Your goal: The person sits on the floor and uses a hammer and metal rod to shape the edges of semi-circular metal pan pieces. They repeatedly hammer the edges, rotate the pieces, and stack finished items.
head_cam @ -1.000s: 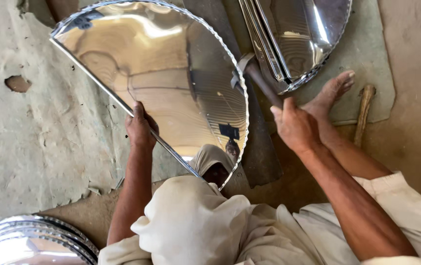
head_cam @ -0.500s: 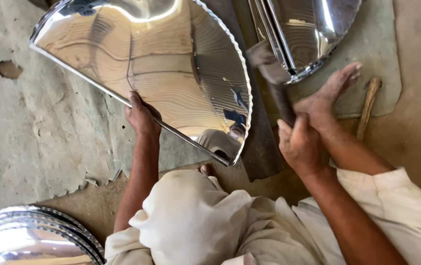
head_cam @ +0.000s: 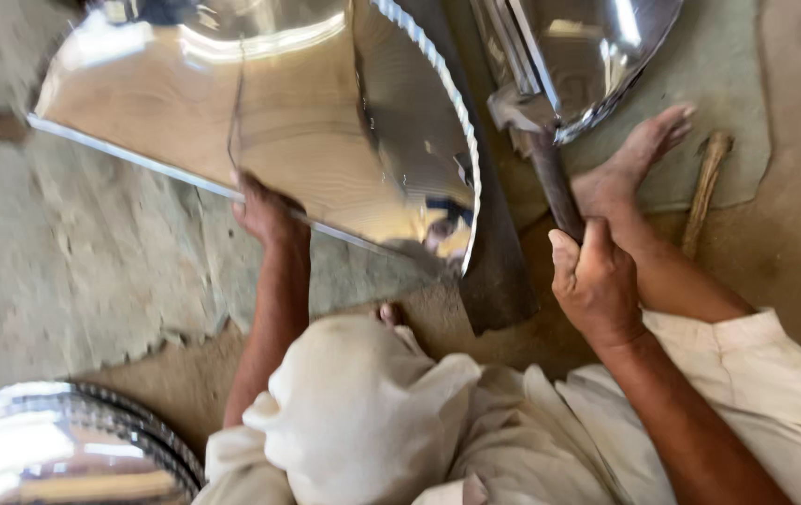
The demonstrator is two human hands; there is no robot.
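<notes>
Seated worker grips a polished half-round metal sheet and a hammer.

The left hand [head_cam: 265, 210] clamps its fingers over the straight lower edge of the shiny half-round metal sheet [head_cam: 260, 122], which is held tilted above the rough ground, its scalloped curved rim toward the right. The right hand [head_cam: 595, 281] is wrapped tight in a fist around the dark hammer handle [head_cam: 550, 182], whose blurred head is raised near a second shiny sheet [head_cam: 573, 51] at upper right. A bare foot [head_cam: 634, 159] rests just behind that hand, a wooden stick [head_cam: 704, 187] lies beside it, and stacked scalloped metal plates [head_cam: 64, 449] sit at lower left.
</notes>
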